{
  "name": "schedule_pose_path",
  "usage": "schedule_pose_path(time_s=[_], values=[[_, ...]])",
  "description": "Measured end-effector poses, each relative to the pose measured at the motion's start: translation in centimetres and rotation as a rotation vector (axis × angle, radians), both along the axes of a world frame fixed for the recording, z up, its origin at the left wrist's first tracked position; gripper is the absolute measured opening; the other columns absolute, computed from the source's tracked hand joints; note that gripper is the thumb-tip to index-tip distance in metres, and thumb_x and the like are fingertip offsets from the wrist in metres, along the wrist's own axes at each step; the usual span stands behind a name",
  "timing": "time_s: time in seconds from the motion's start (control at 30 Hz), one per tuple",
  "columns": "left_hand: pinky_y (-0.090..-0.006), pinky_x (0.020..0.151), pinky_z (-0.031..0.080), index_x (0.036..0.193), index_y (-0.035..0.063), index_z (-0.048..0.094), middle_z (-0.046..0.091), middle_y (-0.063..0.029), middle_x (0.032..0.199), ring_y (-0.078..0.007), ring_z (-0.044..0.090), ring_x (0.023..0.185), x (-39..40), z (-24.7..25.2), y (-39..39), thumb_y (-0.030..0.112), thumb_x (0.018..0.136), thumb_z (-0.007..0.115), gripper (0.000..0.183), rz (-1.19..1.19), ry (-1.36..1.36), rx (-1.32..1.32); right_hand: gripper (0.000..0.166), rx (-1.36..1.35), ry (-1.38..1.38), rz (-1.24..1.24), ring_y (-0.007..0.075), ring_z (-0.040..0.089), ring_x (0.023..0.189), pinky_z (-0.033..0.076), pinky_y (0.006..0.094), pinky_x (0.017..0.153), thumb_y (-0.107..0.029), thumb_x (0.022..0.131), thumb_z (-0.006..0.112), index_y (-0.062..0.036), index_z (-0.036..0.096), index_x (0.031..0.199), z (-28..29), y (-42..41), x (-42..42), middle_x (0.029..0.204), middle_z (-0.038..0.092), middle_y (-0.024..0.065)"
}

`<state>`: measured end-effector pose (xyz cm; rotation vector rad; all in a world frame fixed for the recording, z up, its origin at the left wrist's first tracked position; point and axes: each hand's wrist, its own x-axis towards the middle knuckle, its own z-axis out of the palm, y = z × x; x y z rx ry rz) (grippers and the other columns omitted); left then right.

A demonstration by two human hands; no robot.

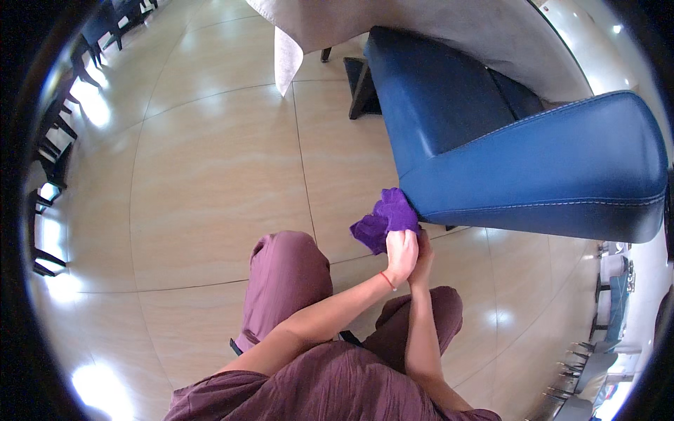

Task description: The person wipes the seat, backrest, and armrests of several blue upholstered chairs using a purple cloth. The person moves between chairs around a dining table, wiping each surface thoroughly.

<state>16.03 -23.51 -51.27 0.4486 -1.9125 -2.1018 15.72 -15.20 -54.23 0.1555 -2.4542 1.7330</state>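
My left hand [403, 255], with a thin red string at the wrist, grips a purple cloth [384, 218]. The cloth is bunched against the lower edge of a blue leather-look chair [526, 179], near the corner where its seat meets the backrest. Close beside it on the right is my right hand [423, 260], up under the chair's lower edge. Its fingers are partly hidden, so whether it holds the cloth or a chair leg cannot be made out. Pale stitching runs along the backrest's edges.
A table draped in a light tablecloth [337, 21] stands beyond the chair, one cloth corner hanging down. Beneath is a dark base [363, 89]. Glossy beige tiles [221, 173] cover the floor. Dark chairs [52, 147] line the far left; more chairs [595, 368] stand at lower right.
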Motion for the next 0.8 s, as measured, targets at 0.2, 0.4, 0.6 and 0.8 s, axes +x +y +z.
schedule_pose_path(time_s=[0.2,0.4,0.6,0.8], values=[[-0.0517,0.099,0.036,0.117,-0.0049,0.055,0.054,-0.0293,0.117,-0.0495,0.047,0.113,-1.8,4.9,-1.5,0.008,0.089,0.043,0.033,0.074,0.556,-0.208,0.022,0.026,-0.130,0.288,0.0128,0.062,0.088,0.051,0.0304,0.077,0.002,0.086,0.062,0.0022,0.065,0.108,7.5,1.6,-1.9,0.097,0.071,0.0076],[-0.0496,0.100,0.036,0.119,-0.0036,0.054,0.054,-0.0279,0.120,-0.0461,0.048,0.115,-4.3,5.7,-4.0,0.011,0.091,0.045,0.033,-0.062,0.567,-0.213,0.016,0.343,-0.028,0.321,0.0194,0.069,0.070,0.053,0.0344,0.066,-0.005,0.078,0.067,0.0047,0.069,0.090,11.5,1.1,-2.7,0.083,0.072,0.0183],[-0.0446,0.058,0.041,0.084,-0.0052,0.055,0.052,-0.0266,0.073,-0.0338,0.055,0.065,-1.9,3.3,-2.3,0.009,0.094,0.039,0.024,-0.091,0.125,-0.167,0.013,0.433,0.040,0.312,0.0362,0.069,0.078,0.053,0.0419,0.069,-0.004,0.075,0.065,0.0004,0.067,0.087,11.3,-0.1,-0.3,0.082,0.069,0.0204],[-0.0420,0.077,0.046,0.113,-0.0039,0.053,0.059,-0.0224,0.108,-0.0297,0.054,0.086,0.7,4.9,-2.3,0.010,0.098,0.042,0.023,-0.103,0.167,0.019,0.022,0.419,0.155,0.287,0.0434,0.065,0.087,0.050,0.0429,0.067,-0.012,0.078,0.062,0.0030,0.061,0.095,12.2,-1.4,0.4,0.085,0.065,0.0262]])
